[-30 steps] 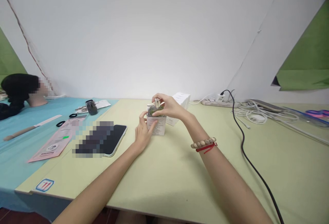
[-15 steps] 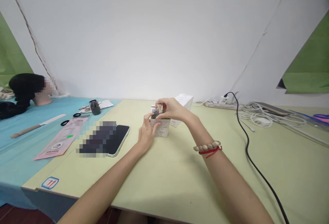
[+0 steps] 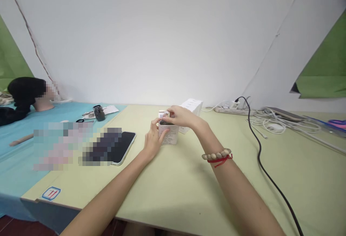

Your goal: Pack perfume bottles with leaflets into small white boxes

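A small printed carton [image 3: 170,138] stands upright on the table with its top open and a flap raised. My left hand [image 3: 155,138] is closed around its left side, thumb across the printed front. From above, my right hand [image 3: 182,116] pinches what looks like a perfume bottle [image 3: 166,114] with a shiny cap, at the carton's mouth. Most of the bottle is hidden by the carton and my fingers. Behind my right hand lie white printed cartons or papers [image 3: 191,105].
A phone [image 3: 123,149] lies left of my left hand. On the blue cloth [image 3: 16,173] are a dark jar [image 3: 99,113] and a mannequin head [image 3: 29,91]. To the right, a black cable [image 3: 261,145] runs from a power strip [image 3: 232,110], near coiled white cables [image 3: 273,126].
My right hand has lowered slightly, and the bottle's cap sits lower at the carton's mouth, more covered by my fingers. My left hand keeps its hold on the carton.
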Motion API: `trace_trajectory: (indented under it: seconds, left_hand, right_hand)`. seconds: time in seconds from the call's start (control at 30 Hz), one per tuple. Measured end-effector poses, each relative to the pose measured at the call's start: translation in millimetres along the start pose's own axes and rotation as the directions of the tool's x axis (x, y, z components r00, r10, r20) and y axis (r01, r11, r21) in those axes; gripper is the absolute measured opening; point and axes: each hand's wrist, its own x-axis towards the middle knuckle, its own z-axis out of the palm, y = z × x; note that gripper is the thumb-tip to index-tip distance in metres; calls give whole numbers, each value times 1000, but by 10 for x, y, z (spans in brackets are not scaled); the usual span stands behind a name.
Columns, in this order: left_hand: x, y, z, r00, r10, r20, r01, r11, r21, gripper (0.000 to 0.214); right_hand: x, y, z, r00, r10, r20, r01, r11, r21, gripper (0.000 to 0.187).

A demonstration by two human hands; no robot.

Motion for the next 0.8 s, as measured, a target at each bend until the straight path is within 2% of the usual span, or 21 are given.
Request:
trace_trajectory:
  seconds: [0.1, 0.23, 0.33, 0.4, 0.47, 0.53, 0.57, 0.67, 0.8]
  left_hand:
    - [-15, 1, 9, 1000, 5, -1, -5, 1000, 18, 44]
    - [-46, 2, 34, 997, 23, -68, -20, 999, 38, 49]
    - [-56, 7, 41, 991, 45, -124, -37, 997, 68, 54]
    - [-56, 11, 37, 990, 53, -134, -42, 996, 83, 56]
    - [-54, 14, 30, 991, 54, -126, -43, 995, 90, 56]
    - [-55, 16, 26, 992, 52, -113, -42, 995, 86, 56]
    - [-57, 16, 27, 993, 52, -108, -44, 996, 79, 56]
    - [-67, 14, 40, 989, 82, -120, -75, 995, 63, 54]
    - [-82, 3, 67, 977, 163, -139, -153, 985, 76, 53]
  right_hand:
    - [-44, -61, -63, 999, 24, -23, -25, 998, -50, 25]
    - [-132, -207, -193, 986, 59, -155, -82, 985, -152, 30]
    - [-205, -341, -292, 959, 173, -225, -224, 948, -227, 11]
    - [-239, -402, -324, 952, 270, -146, -298, 927, -226, 12]
    - [-251, -415, -316, 940, 340, 34, -329, 927, -179, 22]
    - [-241, -379, -277, 916, 343, 208, -331, 939, -88, 30]
    - [-230, -347, -253, 910, 328, 253, -329, 943, -41, 33]
    - [-196, -248, -192, 911, 310, 274, -329, 944, 27, 38]
    - [-161, -195, -135, 905, 310, 291, -334, 942, 34, 32]
